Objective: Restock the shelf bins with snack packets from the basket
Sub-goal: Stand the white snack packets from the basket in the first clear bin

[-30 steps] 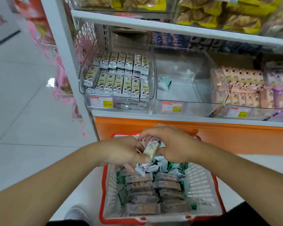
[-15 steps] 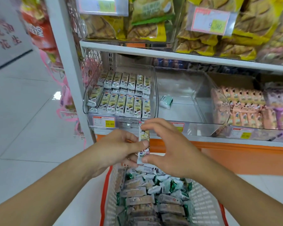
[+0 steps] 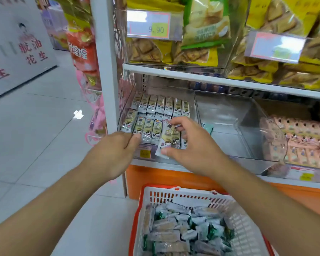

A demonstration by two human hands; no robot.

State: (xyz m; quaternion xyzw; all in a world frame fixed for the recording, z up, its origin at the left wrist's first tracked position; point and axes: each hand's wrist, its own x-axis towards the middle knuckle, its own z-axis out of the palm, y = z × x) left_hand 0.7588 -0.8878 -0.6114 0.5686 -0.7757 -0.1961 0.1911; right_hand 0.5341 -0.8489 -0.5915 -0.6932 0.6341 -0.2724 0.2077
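Here my right hand (image 3: 196,146) pinches one packet (image 3: 165,140) between thumb and fingertips, tilted, its lower end over the front lip of the left bin (image 3: 192,100) and its upper end against the front row of packets already standing there. So that grip is narrow, closed on the packet. My left hand (image 3: 112,154) reaches in beside it, fingers loosely curled and holding nothing, the fingertips at the bin's front left edge, touching or nearly touching the leftmost packets; I cannot tell which. The bin holds two rows of matching packets standing upright, and a price tag (image 3: 145,152) sits on its front, partly behind my fingers. Just right of it is a clear bin (image 3: 248,115) with a single green packet (image 3: 208,127) near its left wall. Farther right, a third bin (image 3: 273,139) is packed with pink packets. Below my arms stands the basket (image 3: 175,195), white with an orange rim, on the floor against the orange shelf base (image 3: 155,178), filled with grey and green packets. The shelf above carries yellow bags (image 3: 201,34) behind a tag reading 9.90 (image 3: 156,29).
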